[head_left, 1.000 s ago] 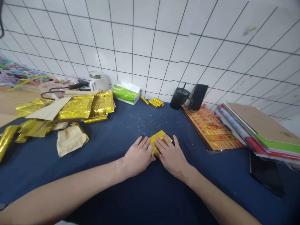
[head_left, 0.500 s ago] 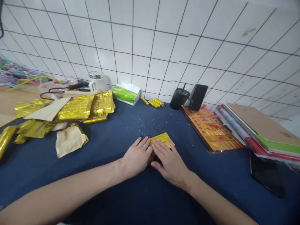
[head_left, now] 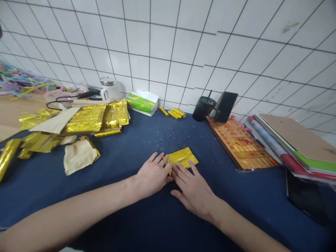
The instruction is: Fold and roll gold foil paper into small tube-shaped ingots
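A sheet of gold foil paper (head_left: 182, 155) lies on the dark blue tabletop in front of me, its near edge covered by my fingers. My left hand (head_left: 154, 175) rests flat on the sheet's left end, fingers stretched out. On the near right part lies my right hand (head_left: 193, 189), its fingers extended and the thumb held apart. Neither hand is wrapped round the paper. Several small gold paper rolls (head_left: 177, 113) sit farther back near the wall.
Stacked gold foil paper (head_left: 85, 119) and a crumpled piece (head_left: 80, 156) lie on the left. At the back stand a tissue pack (head_left: 142, 103), a white mug (head_left: 111, 91), a black cup (head_left: 204, 109) and a propped phone (head_left: 226, 106). Right are orange-gold packets (head_left: 240, 143) and stacked folders (head_left: 301, 140).
My right hand has slid slightly toward me and to the right, so more of the gold sheet shows. The left hand stays almost where it was. The view has shifted a little.
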The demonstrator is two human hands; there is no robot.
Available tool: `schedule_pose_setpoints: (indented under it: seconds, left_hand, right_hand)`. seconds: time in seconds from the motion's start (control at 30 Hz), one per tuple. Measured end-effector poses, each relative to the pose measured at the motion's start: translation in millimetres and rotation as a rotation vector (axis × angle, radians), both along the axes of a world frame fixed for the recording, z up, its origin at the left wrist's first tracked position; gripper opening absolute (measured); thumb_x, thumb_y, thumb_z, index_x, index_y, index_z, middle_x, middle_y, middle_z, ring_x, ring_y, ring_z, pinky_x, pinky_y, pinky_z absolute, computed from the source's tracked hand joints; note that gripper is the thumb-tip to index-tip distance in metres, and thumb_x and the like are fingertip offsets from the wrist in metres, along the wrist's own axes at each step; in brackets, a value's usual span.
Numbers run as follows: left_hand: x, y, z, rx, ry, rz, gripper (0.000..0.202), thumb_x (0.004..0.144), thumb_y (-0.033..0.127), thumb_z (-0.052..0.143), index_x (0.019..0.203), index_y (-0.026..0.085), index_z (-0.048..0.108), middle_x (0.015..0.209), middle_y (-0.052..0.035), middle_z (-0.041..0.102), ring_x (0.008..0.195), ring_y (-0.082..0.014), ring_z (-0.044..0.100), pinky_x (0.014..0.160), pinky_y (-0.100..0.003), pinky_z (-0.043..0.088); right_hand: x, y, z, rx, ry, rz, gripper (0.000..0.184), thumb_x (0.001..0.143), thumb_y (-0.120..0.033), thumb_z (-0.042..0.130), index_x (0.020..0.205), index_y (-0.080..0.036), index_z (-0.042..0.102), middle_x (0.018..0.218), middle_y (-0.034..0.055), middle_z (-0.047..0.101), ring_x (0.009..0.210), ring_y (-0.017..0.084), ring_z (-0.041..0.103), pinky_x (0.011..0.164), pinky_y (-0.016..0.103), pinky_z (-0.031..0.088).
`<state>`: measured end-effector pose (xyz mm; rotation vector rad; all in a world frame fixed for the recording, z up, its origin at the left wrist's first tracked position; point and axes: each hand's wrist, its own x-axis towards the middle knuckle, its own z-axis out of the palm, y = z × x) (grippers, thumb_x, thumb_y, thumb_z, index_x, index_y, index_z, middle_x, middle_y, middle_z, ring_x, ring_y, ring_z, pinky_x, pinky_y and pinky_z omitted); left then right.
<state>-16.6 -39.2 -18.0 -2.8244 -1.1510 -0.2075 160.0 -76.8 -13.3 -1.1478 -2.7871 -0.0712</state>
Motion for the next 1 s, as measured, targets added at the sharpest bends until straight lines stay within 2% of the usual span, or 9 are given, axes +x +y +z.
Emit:
schedule_pose_setpoints:
  seconds: [0.13, 0.3, 0.43, 0.6, 0.73, 1.0]
  left_hand:
    - [0.2, -4.7, -2.6, -0.001, 0.044, 0.017, 0.043, 0.085, 0.038, 0.038, 0.115, 0.009, 0.048, 0.127, -0.0183, 0.043, 0.120, -0.0300, 0.036, 0.098, -0.045, 0.025]
    - [-3.7, -8.0, -11.6, -0.060, 0.079, 0.004, 0.068, 0.082, 0.055, 0.031, 0.129, 0.006, 0.032, 0.137, -0.0190, 0.027, 0.128, -0.0305, 0.017, 0.101, -0.046, 0.018]
    - [-6.6, -5.6, -12.4, -0.121, 0.101, 0.017, 0.078, 0.079, 0.061, 0.027, 0.132, 0.004, 0.026, 0.139, -0.0196, 0.020, 0.130, -0.0299, 0.010, 0.103, -0.047, 0.013]
    - [-8.0, -0.2, -2.3, -0.175, 0.116, 0.063, 0.092, 0.070, 0.070, 0.032, 0.131, 0.001, 0.027, 0.138, -0.0227, 0.019, 0.129, -0.0324, 0.009, 0.102, -0.049, 0.012]
    - [-8.4, 0.5, 2.2, -0.195, 0.123, 0.064, 0.090, 0.071, 0.068, 0.034, 0.132, 0.003, 0.026, 0.138, -0.0221, 0.019, 0.129, -0.0324, 0.010, 0.100, -0.053, 0.013]
    - [-7.5, -0.9, 5.2, -0.216, 0.130, 0.077, 0.090, 0.072, 0.069, 0.030, 0.132, 0.002, 0.024, 0.139, -0.0217, 0.015, 0.130, -0.0317, 0.008, 0.100, -0.053, 0.012]
  right_hand:
    - [-1.4, -2.4, 4.4, -0.044, -0.054, -0.010, 0.046, 0.087, -0.038, 0.037, 0.124, -0.011, 0.043, 0.126, 0.0137, 0.048, 0.120, 0.027, 0.037, 0.100, 0.053, 0.018]
    - [-2.0, -1.6, 6.9, -0.079, -0.083, -0.020, 0.050, 0.086, -0.043, 0.035, 0.124, -0.011, 0.042, 0.127, 0.0147, 0.046, 0.120, 0.028, 0.036, 0.099, 0.054, 0.019]
    - [-1.6, -1.8, 6.0, -0.085, -0.087, -0.024, 0.050, 0.085, -0.043, 0.037, 0.124, -0.011, 0.043, 0.127, 0.0143, 0.046, 0.121, 0.028, 0.035, 0.100, 0.053, 0.018]
    - [-1.6, -6.0, 6.1, -0.085, -0.064, -0.026, 0.051, 0.085, -0.045, 0.036, 0.126, -0.014, 0.039, 0.127, 0.0141, 0.046, 0.121, 0.028, 0.035, 0.099, 0.054, 0.018]
    - [-3.2, -6.5, 7.8, -0.071, -0.069, -0.043, 0.050, 0.084, -0.047, 0.038, 0.123, -0.015, 0.044, 0.126, 0.0146, 0.047, 0.119, 0.030, 0.036, 0.098, 0.057, 0.018]
    - [-6.8, -10.8, 11.7, -0.073, -0.104, -0.040, 0.050, 0.081, -0.049, 0.043, 0.115, -0.014, 0.052, 0.122, 0.0166, 0.050, 0.120, 0.032, 0.035, 0.098, 0.058, 0.015]
